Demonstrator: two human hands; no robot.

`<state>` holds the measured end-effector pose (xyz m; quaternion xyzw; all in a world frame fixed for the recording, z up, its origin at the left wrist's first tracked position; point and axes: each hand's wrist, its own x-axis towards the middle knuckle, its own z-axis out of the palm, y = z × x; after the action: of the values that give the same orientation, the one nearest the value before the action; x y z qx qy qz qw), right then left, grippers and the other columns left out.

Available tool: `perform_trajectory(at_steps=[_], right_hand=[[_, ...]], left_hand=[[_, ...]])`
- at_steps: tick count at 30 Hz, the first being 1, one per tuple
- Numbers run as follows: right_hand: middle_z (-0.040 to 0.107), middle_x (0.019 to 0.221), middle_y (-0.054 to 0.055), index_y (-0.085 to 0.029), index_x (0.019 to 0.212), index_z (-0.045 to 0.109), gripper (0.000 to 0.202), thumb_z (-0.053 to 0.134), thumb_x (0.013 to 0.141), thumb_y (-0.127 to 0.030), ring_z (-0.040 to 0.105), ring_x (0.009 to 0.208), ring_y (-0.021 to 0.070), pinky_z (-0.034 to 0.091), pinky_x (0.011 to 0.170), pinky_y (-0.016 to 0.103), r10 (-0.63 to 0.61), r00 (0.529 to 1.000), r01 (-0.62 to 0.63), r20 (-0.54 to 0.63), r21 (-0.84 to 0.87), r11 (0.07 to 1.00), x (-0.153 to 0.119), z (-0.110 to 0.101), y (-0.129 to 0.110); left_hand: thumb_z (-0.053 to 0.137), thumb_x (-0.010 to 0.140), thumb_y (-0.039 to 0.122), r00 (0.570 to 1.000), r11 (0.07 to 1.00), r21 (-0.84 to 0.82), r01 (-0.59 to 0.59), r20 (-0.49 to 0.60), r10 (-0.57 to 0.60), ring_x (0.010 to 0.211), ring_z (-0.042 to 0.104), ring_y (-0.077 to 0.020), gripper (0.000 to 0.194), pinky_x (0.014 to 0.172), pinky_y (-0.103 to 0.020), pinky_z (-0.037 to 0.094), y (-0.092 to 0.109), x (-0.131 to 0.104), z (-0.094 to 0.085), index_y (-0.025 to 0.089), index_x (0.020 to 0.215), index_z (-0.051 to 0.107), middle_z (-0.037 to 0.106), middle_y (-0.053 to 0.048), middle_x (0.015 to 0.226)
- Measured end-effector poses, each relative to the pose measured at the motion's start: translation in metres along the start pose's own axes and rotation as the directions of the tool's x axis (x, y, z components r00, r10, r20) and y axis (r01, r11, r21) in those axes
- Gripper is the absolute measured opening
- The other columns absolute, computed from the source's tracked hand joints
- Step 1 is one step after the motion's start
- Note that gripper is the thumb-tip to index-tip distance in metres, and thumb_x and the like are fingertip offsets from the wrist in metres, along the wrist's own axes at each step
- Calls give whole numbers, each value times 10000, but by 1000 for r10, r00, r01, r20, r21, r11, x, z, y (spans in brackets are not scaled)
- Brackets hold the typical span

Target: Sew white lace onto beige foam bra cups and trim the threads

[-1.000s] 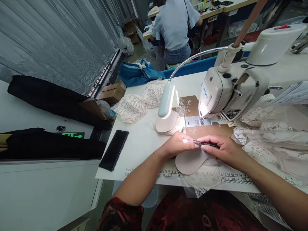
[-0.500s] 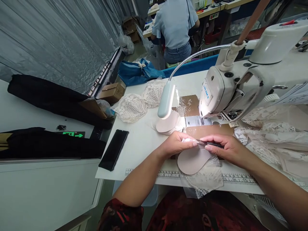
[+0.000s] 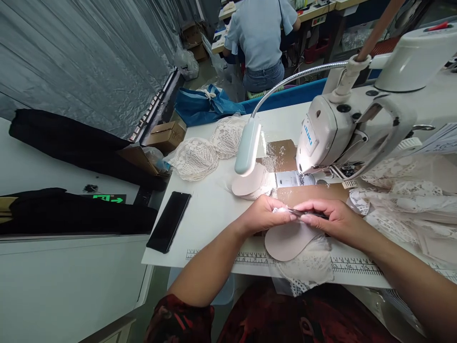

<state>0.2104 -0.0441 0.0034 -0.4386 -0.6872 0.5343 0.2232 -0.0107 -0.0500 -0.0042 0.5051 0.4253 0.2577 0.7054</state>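
Observation:
My left hand point(image 3: 268, 215) pinches a bit of white lace fabric point(image 3: 280, 209) in front of the sewing machine. Closed round a small dark metal tool point(image 3: 314, 214), perhaps thread snips, my right hand point(image 3: 328, 216) keeps its tip at the fabric by my left fingers. Below both hands a pale oval cup pad point(image 3: 287, 243) with lace point(image 3: 307, 267) hangs over the table's front edge. Another pale pad point(image 3: 248, 181) lies beside the needle plate point(image 3: 286, 179). Exactly what the tool's tip touches is too small to tell.
The white sewing machine point(image 3: 317, 133) stands at the right, with a lamp point(image 3: 247, 147) above the table. Lace cups point(image 3: 196, 159) lie at the back left, a black phone point(image 3: 169, 222) at the left edge, lace pieces point(image 3: 403, 209) at the right. A person point(image 3: 259, 38) sits beyond.
My right hand and the tool have shifted slightly left, nearer my left fingers. The pad below has moved a little with the fabric.

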Motion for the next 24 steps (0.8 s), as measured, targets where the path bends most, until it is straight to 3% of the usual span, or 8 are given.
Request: perform_trajectory(at_steps=[6, 11, 14, 18, 21, 24], right_hand=[[674, 788, 15, -236, 969, 707, 292, 616, 841, -482, 590, 710, 178, 448, 650, 310, 9, 999, -4, 48, -104, 995, 1, 1, -7], [694, 796, 28, -238, 883, 718, 236, 603, 848, -441, 594, 711, 179, 472, 680, 318, -36, 999, 36, 3, -119, 992, 3, 6, -11], [704, 809, 42, -225, 871, 714, 270, 624, 832, -477, 620, 737, 192, 482, 676, 321, 12, 999, -14, -41, -33, 999, 3, 8, -7], [684, 740, 26, -219, 935, 648, 329, 640, 815, -526, 620, 637, 179, 485, 585, 311, 177, 979, -149, -99, 242, 959, 0, 9, -1], [707, 843, 49, -232, 1031, 590, 384, 626, 822, -553, 666, 709, 204, 524, 639, 336, 187, 967, -121, -175, 330, 936, -5, 5, 1], [717, 1051, 97, -249, 1163, 605, 458, 666, 799, -520, 675, 962, 286, 530, 813, 414, 43, 958, -33, -282, 40, 999, -11, 3, 3]], left_hand=[[767, 721, 409, 998, 995, 86, 55, 13, -56, 567, 412, -82, 310, 519, -219, 295, 2, -1, 2, 105, 745, 712, 502, 19, 599], [784, 702, 452, 998, 993, 106, 60, 31, -63, 572, 406, -81, 367, 515, -215, 288, 0, -1, 3, 96, 726, 702, 492, 22, 592], [791, 707, 454, 997, 995, 76, 65, 29, -68, 630, 507, -112, 371, 579, -227, 377, -2, 2, 5, 100, 805, 740, 593, -8, 655], [770, 738, 457, 998, 998, 64, 7, 61, -11, 793, 619, -169, 401, 726, -263, 462, 3, 1, 5, 134, 974, 761, 708, -64, 863], [747, 747, 509, 1000, 940, 340, 23, -2, -24, 653, 569, -144, 492, 605, -244, 410, 20, -16, 2, 169, 1101, 725, 664, -15, 724], [689, 796, 524, 985, 751, 658, 53, -160, 71, 539, 477, -122, 369, 530, -244, 326, 44, -37, -3, 162, 841, 739, 551, 14, 567]])
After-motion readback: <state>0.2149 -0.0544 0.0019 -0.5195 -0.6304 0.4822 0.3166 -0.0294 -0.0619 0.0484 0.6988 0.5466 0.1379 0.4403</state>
